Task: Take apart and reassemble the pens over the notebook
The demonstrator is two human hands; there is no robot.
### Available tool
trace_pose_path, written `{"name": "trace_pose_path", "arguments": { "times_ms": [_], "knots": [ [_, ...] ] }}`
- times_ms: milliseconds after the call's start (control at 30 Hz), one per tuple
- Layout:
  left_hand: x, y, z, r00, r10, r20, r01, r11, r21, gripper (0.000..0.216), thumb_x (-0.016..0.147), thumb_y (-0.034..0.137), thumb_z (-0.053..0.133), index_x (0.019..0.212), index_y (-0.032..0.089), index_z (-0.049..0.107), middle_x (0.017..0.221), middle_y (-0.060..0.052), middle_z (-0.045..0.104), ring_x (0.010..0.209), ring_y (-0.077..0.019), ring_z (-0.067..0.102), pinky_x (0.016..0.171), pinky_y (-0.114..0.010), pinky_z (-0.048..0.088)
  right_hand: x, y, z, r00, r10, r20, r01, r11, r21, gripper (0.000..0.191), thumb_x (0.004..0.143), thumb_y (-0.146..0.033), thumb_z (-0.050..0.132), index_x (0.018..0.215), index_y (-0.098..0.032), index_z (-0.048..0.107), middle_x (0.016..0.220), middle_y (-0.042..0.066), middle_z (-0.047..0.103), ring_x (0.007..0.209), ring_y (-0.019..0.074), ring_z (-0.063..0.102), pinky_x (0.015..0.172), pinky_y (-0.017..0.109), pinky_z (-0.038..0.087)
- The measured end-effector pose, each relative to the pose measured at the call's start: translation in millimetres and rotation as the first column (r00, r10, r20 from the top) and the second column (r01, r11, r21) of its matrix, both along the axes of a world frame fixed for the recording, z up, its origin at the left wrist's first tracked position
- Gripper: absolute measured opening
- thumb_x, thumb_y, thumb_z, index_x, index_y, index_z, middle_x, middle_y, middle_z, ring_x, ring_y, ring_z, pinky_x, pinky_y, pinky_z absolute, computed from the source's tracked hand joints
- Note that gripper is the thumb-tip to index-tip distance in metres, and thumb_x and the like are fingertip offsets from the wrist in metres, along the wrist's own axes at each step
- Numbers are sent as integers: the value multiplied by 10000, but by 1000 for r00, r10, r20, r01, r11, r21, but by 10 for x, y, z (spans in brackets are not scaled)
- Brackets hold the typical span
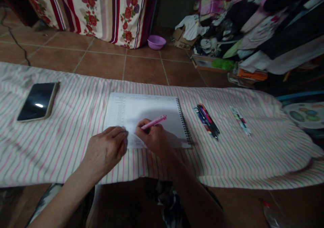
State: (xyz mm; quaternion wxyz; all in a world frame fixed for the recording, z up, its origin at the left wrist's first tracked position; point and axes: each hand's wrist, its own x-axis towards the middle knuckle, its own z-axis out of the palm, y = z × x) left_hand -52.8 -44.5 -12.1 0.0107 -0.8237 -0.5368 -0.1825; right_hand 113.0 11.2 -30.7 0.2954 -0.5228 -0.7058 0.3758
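Observation:
A spiral notebook (149,110) lies on a striped cloth, its wire binding along the right side and printed lines and columns on the page. My right hand (154,137) is closed around a pink pen (154,121), with the writing end low on the page and hidden by my fingers. My left hand (106,147) rests on the notebook's lower left corner, fingers laid together over the paper and slightly bent; nothing shows in it. A shadow from my right hand falls across the page.
Several pens (206,121) lie in a bunch right of the notebook, and a few slim pens (241,121) farther right. A phone (37,101) sits at the left. Beyond the striped cloth (83,96) are a purple basin (156,42) and piled clothes on the floor.

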Motion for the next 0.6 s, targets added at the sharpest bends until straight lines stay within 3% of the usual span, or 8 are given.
{"name": "trace_pose_path", "arguments": {
  "times_ms": [167, 267, 367, 500, 600],
  "knots": [
    [18, 3, 13, 1000, 5, -15, -5, 1000, 2, 222, 832, 154, 473, 904, 140, 682, 935, -71, 724, 840, -239, 675, 652, -368, 571, 0, 9, -19, 998, -40, -38, 43, 997, 59, 127, 767, -281, 508, 694, -197, 571, 595, -17, 563, 542, 109, 528, 550, 213, 417],
    [22, 2, 20, 1000, 13, -25, -13, 1000, -6, 217, 830, 156, 471, 893, 145, 679, 934, -73, 723, 831, -237, 673, 643, -364, 566, -3, 7, -11, 999, 22, -33, -22, 1000, 14, 111, 757, -264, 523, 678, -199, 569, 558, -32, 542, 517, 102, 515, 527, 204, 400],
    [24, -1, 25, 999, 19, -37, -20, 1000, -21, 216, 834, 164, 469, 898, 149, 676, 935, -71, 721, 836, -238, 669, 645, -365, 560, -2, 6, -3, 998, -40, -50, 43, 998, 46, 122, 767, -276, 516, 693, -197, 571, 579, -26, 546, 527, 104, 513, 532, 206, 403],
    [25, -3, 19, 998, 32, -52, -34, 998, -46, 210, 837, 167, 471, 901, 160, 671, 944, -69, 718, 856, -239, 661, 657, -363, 551, 5, 12, -1, 996, 24, -88, -25, 1000, -12, 111, 761, -275, 527, 699, -196, 573, 576, -32, 543, 524, 102, 510, 533, 207, 401],
    [25, -4, 15, 998, 38, -55, -40, 998, -51, 202, 831, 172, 480, 908, 168, 667, 950, -66, 717, 866, -235, 656, 662, -351, 544, 7, 16, 4, 996, -28, -88, 29, 1000, 8, 116, 765, -281, 523, 707, -196, 577, 589, -27, 555, 536, 107, 518, 542, 213, 405]
  ]
}}
